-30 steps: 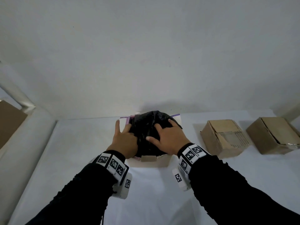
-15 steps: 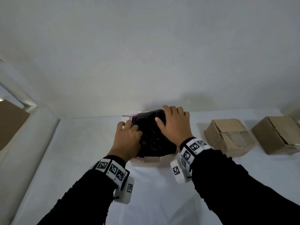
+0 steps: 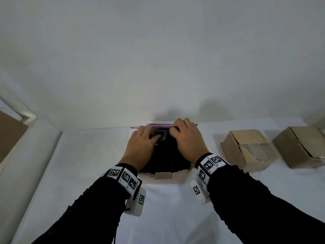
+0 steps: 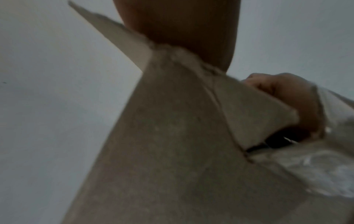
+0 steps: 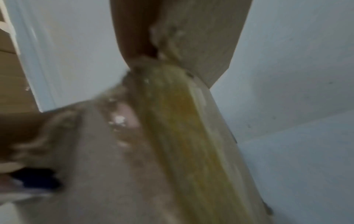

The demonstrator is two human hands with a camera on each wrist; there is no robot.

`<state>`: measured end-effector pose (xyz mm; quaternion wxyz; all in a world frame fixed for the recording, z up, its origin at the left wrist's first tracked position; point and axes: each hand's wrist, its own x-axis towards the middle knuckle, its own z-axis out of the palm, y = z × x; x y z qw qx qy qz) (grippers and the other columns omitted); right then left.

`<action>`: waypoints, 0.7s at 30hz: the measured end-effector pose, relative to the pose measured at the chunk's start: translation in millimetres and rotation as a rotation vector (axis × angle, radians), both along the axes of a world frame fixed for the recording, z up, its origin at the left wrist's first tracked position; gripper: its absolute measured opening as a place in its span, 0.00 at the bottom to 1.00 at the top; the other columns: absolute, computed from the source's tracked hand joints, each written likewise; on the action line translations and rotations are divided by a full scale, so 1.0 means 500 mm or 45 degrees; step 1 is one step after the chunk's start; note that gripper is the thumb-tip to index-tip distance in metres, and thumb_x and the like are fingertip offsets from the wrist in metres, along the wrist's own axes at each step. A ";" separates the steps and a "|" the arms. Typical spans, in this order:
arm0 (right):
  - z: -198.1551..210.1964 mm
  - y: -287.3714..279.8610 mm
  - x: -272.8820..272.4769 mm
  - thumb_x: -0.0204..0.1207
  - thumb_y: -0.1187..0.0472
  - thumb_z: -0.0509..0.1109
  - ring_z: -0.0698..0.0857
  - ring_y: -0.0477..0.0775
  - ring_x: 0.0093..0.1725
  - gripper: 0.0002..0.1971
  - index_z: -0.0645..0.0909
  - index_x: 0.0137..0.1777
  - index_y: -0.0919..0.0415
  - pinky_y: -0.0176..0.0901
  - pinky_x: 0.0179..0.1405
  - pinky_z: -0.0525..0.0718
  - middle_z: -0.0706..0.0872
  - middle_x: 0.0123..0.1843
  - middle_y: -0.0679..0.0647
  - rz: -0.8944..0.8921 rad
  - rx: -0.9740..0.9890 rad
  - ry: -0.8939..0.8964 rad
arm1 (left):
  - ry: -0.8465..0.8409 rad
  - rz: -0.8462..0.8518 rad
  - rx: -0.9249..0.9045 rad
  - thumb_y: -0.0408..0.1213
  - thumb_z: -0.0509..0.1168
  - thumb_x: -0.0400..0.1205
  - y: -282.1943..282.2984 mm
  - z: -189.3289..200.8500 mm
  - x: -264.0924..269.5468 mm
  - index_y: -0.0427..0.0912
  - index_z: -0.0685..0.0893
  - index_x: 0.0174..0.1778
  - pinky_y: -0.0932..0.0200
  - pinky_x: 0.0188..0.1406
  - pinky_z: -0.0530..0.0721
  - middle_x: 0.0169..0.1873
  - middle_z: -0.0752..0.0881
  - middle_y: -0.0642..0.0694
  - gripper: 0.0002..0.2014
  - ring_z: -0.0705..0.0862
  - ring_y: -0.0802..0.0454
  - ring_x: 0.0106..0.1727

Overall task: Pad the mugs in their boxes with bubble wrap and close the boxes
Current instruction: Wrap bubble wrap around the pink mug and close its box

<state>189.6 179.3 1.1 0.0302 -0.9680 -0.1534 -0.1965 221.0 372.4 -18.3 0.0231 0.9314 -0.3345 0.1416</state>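
Observation:
An open cardboard box (image 3: 177, 178) stands mid-table, stuffed with black bubble wrap (image 3: 167, 155) that hides any mug inside. Its far flap (image 3: 158, 124), purple on the inner face, rises at the back edge. My left hand (image 3: 149, 132) reaches over the wrap, fingers on that flap and thumb against the wrap. My right hand (image 3: 177, 129) curls its fingers over the same flap further right. The left wrist view shows the box's side wall (image 4: 172, 151) close up and blurred. The right wrist view shows a box corner (image 5: 134, 166) with yellowish tape.
Two closed brown boxes (image 3: 249, 148) (image 3: 300, 147) sit to the right on the white table (image 3: 88, 164). A brown cardboard sheet (image 3: 10, 134) leans at the far left. A white wall stands right behind the open box.
Both hands have slid from the top of the black wrap to the box's far edge. The wrap now sits lower in the box, and the purple flap has come up under the fingers.

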 end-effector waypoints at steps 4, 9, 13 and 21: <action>-0.014 0.029 -0.013 0.71 0.62 0.62 0.82 0.65 0.45 0.17 0.78 0.59 0.64 0.52 0.37 0.79 0.83 0.50 0.62 0.047 0.068 0.299 | -0.038 0.205 -0.059 0.42 0.71 0.73 -0.013 0.000 -0.002 0.41 0.86 0.49 0.50 0.38 0.79 0.37 0.85 0.43 0.12 0.84 0.41 0.39; -0.029 0.040 -0.009 0.78 0.53 0.59 0.85 0.63 0.47 0.28 0.63 0.77 0.60 0.47 0.36 0.74 0.88 0.51 0.59 -0.057 -0.004 0.522 | -0.072 0.053 -0.140 0.40 0.56 0.80 -0.005 -0.021 -0.008 0.44 0.84 0.54 0.46 0.69 0.72 0.41 0.89 0.48 0.14 0.87 0.45 0.42; -0.031 0.054 0.019 0.80 0.52 0.57 0.86 0.62 0.51 0.25 0.65 0.75 0.58 0.47 0.38 0.73 0.88 0.55 0.57 -0.113 -0.116 0.728 | 0.018 0.067 0.042 0.44 0.51 0.78 0.001 -0.036 -0.012 0.47 0.85 0.62 0.42 0.78 0.56 0.56 0.85 0.45 0.23 0.87 0.46 0.46; -0.038 0.052 0.020 0.72 0.50 0.65 0.74 0.63 0.65 0.26 0.71 0.70 0.56 0.57 0.59 0.73 0.79 0.66 0.59 -0.055 -0.136 0.529 | 0.270 0.254 0.357 0.47 0.43 0.82 -0.016 0.007 -0.028 0.51 0.83 0.59 0.22 0.73 0.29 0.42 0.87 0.57 0.24 0.82 0.53 0.56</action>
